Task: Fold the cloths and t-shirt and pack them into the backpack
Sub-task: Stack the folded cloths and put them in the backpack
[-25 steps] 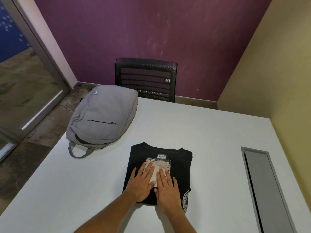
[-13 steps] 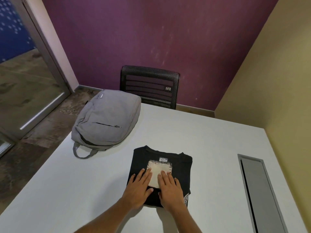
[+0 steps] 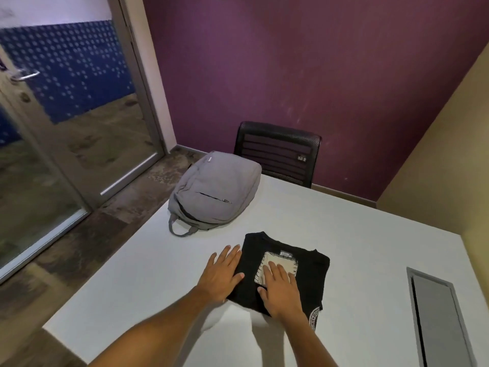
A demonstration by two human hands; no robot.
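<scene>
The left hand [image 3: 221,274] is sliding off the folded stack, its open palm now lying flat at the left edge of the black folded cotton t-shirt [image 3: 284,271], fingers spread partly on cloth and partly on the white tabletop [image 3: 370,247]; a second ago it was pressing the middle of the stack beside its partner. The right hand [image 3: 281,288] is staying put, flat and unclenched, pressing down on the small cream folded cloth [image 3: 280,263] that is lying on top of the t-shirt. Neither hand is gripping anything.

The folding is looking finished: the t-shirt is sitting as a neat rectangle with the cloth squared on its chest, and the left hand's move to the edge is reading as a set-up to scoop the bundle from the side.

The grey fabric backpack [image 3: 215,193] is lying flat on the tabletop beyond and to the left of the t-shirt, near but apart from it, its carry loop pointing toward the stack. Its main zip appears closed, so it probably needs opening before packing can begin. A black mesh-backed chair [image 3: 277,152] is standing behind the backpack, against the purple wall.
</scene>
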